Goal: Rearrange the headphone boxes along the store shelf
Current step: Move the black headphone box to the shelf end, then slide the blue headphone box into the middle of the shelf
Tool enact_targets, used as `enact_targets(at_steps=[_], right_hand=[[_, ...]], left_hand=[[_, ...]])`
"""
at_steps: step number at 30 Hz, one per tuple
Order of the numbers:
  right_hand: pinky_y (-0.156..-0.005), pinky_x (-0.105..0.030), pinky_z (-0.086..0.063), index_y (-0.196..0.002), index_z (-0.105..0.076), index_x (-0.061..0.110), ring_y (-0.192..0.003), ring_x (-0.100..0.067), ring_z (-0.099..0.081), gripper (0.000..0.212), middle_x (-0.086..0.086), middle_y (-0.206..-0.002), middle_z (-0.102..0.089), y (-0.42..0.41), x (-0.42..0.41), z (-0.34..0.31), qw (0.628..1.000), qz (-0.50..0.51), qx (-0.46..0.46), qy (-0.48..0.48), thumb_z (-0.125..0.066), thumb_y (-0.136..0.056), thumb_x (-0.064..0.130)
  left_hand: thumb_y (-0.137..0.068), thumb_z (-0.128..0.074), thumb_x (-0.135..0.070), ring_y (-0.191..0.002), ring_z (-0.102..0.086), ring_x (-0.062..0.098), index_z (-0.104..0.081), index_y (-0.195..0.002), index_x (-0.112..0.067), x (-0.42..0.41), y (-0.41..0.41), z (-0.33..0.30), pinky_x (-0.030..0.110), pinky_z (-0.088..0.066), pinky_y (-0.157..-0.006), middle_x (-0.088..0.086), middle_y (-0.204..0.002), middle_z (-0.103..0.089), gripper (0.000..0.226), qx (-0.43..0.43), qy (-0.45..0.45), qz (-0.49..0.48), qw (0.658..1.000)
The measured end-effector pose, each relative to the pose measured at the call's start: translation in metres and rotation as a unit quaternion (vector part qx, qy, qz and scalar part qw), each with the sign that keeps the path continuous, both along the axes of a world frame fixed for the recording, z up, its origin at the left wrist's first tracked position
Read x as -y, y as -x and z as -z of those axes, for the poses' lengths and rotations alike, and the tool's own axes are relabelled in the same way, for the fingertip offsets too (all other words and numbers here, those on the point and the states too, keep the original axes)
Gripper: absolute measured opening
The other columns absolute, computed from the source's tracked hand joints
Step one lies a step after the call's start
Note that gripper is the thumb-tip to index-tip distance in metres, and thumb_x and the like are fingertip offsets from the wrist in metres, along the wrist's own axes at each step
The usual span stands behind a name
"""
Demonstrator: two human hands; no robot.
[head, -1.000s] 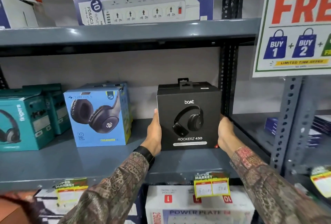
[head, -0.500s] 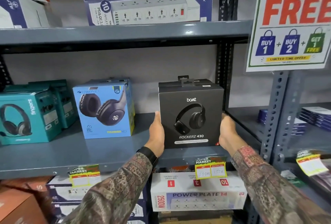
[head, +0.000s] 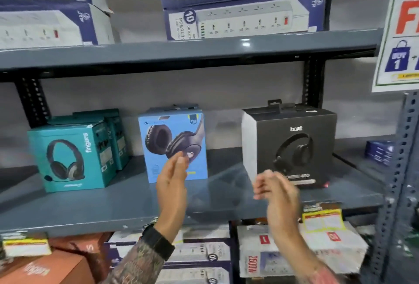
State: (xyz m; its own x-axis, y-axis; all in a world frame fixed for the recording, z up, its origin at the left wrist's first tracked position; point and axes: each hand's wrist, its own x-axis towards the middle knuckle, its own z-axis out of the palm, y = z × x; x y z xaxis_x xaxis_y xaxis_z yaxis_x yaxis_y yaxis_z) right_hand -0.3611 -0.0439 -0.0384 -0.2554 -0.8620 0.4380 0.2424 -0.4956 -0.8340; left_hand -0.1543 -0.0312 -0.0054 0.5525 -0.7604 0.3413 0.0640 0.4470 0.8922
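Shelf: grey metal shelf (head: 113, 206), front edge carrying yellow price tags (head: 322, 221).
Left: teal headphone box (head: 68, 156) upright, more teal boxes (head: 115, 138) just behind it.
Middle: blue headphone box (head: 173, 145) upright, apart from its neighbours.
Right: black headphone box (head: 292, 145) upright near the shelf's right end, front face turned outward.
Bare surface: between boxes and along the front.

I read "boAt" on the black cardboard headphone box (head: 294, 145), a "10" badge on the blue-and-white power-strip box (head: 244, 19) above, and "2500W" on the white box (head: 256, 263) below.
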Motion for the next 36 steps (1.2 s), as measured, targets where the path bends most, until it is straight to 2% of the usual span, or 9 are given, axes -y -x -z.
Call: enact_targets(at_steps=[6, 9, 12, 16, 19, 23, 28, 32, 36], right_hand=[[-0.098, -0.040, -0.060, -0.102, -0.081, 0.035, -0.107, -0.014, -0.075, 0.043, 0.007, -0.107, -0.083, -0.116, 0.035, -0.027, 0.996, -0.062, -0.039, -0.058, -0.059, -0.082, 0.065], [-0.116, -0.036, -0.035, -0.150, -0.060, 0.030, -0.152, -0.021, -0.047, 0.069, 0.008, -0.154, -0.057, -0.132, 0.081, -0.048, 0.982, -0.104, -0.053, -0.147, -0.048, -0.097, 0.073], [-0.122, -0.035, -0.029, -0.165, -0.041, 0.025, -0.159, -0.019, -0.036, 0.089, 0.006, -0.169, -0.043, -0.138, 0.126, -0.056, 0.966, -0.141, -0.046, -0.210, -0.035, -0.097, 0.083], [-0.112, -0.049, -0.051, -0.148, -0.064, 0.022, -0.136, -0.031, -0.066, 0.094, -0.012, -0.146, -0.071, -0.160, 0.159, -0.048, 0.958, -0.191, -0.043, -0.211, -0.038, -0.089, 0.090], [-0.098, -0.049, -0.062, -0.133, -0.076, 0.026, -0.119, -0.028, -0.076, 0.079, -0.014, -0.136, -0.076, -0.175, 0.167, -0.044, 0.962, -0.172, -0.036, -0.210, -0.035, -0.098, 0.083], [-0.056, -0.031, -0.062, -0.082, -0.089, 0.031, -0.073, -0.018, -0.084, 0.070, -0.006, -0.091, -0.087, -0.180, 0.169, -0.044, 0.961, -0.167, 0.009, -0.221, -0.036, -0.104, 0.072], [-0.055, -0.029, -0.061, -0.081, -0.086, 0.031, -0.070, -0.017, -0.083, 0.070, -0.004, -0.087, -0.086, -0.180, 0.170, -0.043, 0.962, -0.159, -0.007, -0.224, -0.035, -0.106, 0.070], [-0.047, -0.027, -0.059, -0.088, -0.080, 0.022, -0.062, -0.018, -0.082, 0.061, -0.008, -0.087, -0.087, -0.178, 0.157, -0.044, 0.960, -0.125, -0.008, -0.250, -0.045, -0.102, 0.070], [-0.048, -0.027, -0.059, -0.077, -0.081, 0.024, -0.059, -0.019, -0.081, 0.050, -0.009, -0.086, -0.087, -0.169, 0.137, -0.039, 0.963, -0.110, -0.022, -0.244, -0.056, -0.098, 0.062]], left_hand=[[-0.111, -0.056, -0.027, -0.136, -0.059, 0.017, -0.064, -0.147, -0.014, 0.013, -0.119, -0.017, 0.029, -0.044, -0.109, 0.007, -0.153, -0.066, 0.039, 0.003, -0.032, -0.095, 0.995], [-0.112, -0.042, -0.054, -0.165, -0.029, 0.020, -0.033, -0.170, -0.017, 0.041, -0.158, -0.032, 0.038, -0.024, -0.129, 0.002, -0.179, -0.032, 0.069, -0.025, -0.112, 0.038, 0.993], [-0.105, -0.020, -0.075, -0.171, -0.005, 0.018, -0.008, -0.174, -0.023, 0.071, -0.177, -0.035, 0.047, -0.004, -0.136, -0.002, -0.185, -0.005, 0.087, -0.017, -0.151, 0.096, 0.984], [-0.099, -0.018, -0.084, -0.156, -0.050, 0.030, -0.055, -0.159, -0.026, 0.100, -0.192, -0.024, 0.055, -0.032, -0.132, 0.007, -0.168, -0.053, 0.092, 0.001, -0.147, 0.207, 0.967], [-0.105, -0.027, -0.075, -0.107, -0.084, 0.031, -0.083, -0.126, -0.022, 0.116, -0.192, -0.016, 0.043, -0.066, -0.088, 0.013, -0.125, -0.084, 0.080, -0.041, -0.151, 0.251, 0.955], [-0.108, -0.026, -0.071, -0.080, -0.086, 0.028, -0.092, -0.095, -0.024, 0.127, -0.187, -0.013, 0.035, -0.067, -0.063, 0.013, -0.102, -0.089, 0.082, -0.104, -0.167, 0.270, 0.943], [-0.104, -0.025, -0.077, -0.117, -0.078, 0.037, -0.079, -0.132, -0.021, 0.129, -0.184, -0.010, 0.052, -0.060, -0.108, 0.016, -0.126, -0.083, 0.082, -0.073, -0.175, 0.224, 0.956], [-0.102, -0.032, -0.079, -0.073, -0.086, 0.021, -0.085, -0.101, -0.030, 0.113, -0.180, -0.010, 0.030, -0.066, -0.057, 0.001, -0.087, -0.089, 0.072, -0.072, -0.173, 0.166, 0.968], [-0.101, -0.035, -0.078, -0.065, -0.084, 0.018, -0.085, -0.089, -0.027, 0.087, -0.174, -0.006, 0.028, -0.063, -0.056, -0.002, -0.080, -0.088, 0.073, -0.050, -0.175, 0.128, 0.975]])
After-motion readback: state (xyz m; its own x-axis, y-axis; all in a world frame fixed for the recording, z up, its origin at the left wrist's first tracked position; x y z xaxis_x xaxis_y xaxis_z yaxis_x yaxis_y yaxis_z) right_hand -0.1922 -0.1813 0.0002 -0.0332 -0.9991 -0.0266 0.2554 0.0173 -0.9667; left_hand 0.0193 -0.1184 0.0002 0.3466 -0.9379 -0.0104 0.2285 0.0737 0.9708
